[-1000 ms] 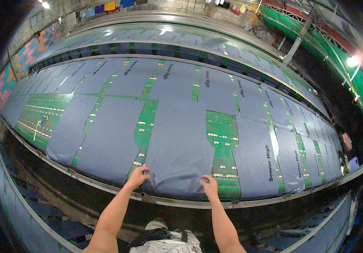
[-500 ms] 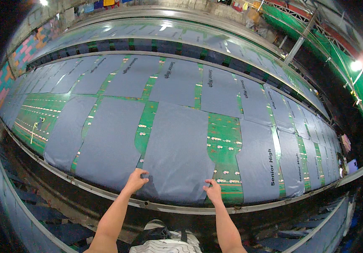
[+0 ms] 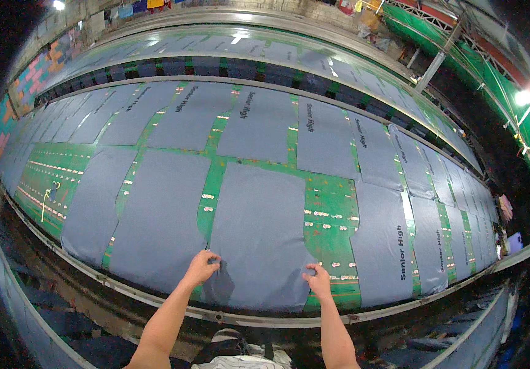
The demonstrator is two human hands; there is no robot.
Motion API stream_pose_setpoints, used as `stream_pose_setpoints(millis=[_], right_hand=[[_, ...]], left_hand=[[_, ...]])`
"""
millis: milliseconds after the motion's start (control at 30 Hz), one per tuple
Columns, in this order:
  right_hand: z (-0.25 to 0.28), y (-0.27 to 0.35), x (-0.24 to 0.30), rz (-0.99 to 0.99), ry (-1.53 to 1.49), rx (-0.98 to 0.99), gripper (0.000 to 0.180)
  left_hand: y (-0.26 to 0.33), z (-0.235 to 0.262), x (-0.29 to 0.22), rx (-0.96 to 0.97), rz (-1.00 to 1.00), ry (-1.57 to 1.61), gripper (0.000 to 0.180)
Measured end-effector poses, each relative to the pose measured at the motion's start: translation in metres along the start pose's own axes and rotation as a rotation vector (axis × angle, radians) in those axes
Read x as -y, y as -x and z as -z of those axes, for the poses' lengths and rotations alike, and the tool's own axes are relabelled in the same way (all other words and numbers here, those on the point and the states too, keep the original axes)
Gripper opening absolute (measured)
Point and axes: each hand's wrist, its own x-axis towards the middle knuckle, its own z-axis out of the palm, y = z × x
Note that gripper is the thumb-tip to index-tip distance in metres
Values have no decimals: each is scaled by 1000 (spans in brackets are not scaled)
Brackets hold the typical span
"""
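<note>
Panel (image 3: 256, 227), blue-grey cloth, on green surface (image 3: 331, 195); left hand (image 3: 203, 268), right hand (image 3: 319, 280) at opposite edges; each grip curled, pinch not discernible.

Between the person's left hand (image 3: 205, 266) and right hand (image 3: 318, 280) lies a smooth, mostly matt cloth panel (image 3: 259, 227). Just right of the right hand, the green tabletop (image 3: 331, 198) looks smooth and faintly glossy. Below both hands, the edge rail (image 3: 265, 321) resembles dull metal; far left of them, the block wall (image 3: 36, 66) looks painted and matt.
</note>
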Motion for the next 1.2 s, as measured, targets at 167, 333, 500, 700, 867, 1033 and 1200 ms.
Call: stream_pose_setpoints(millis=[167, 333, 500, 700, 867, 1033, 1200], right_hand=[[-10, -70, 38, 114, 51, 54, 44], [-17, -135, 54, 234, 116, 39, 44], [-34, -167, 81, 344, 191, 9, 49], [-38, -188, 79, 290, 231, 4, 58], [-46, -199, 80, 335, 185, -50, 58], [-46, -209, 77, 363, 217, -39, 57], [-39, -191, 71, 379, 193, -37, 58]], left_hand=[[-91, 1, 2, -127, -105, 9, 37], [-161, -4, -25, -230, -140, -49, 41], [-210, 1, 12, -303, -209, -74, 51], [-223, 0, 7, -320, -192, -44, 57], [-229, 5, 6, -354, -149, -35, 58], [-218, 19, -21, -276, -122, -64, 53], [-196, 22, -10, -205, -118, -75, 48]])
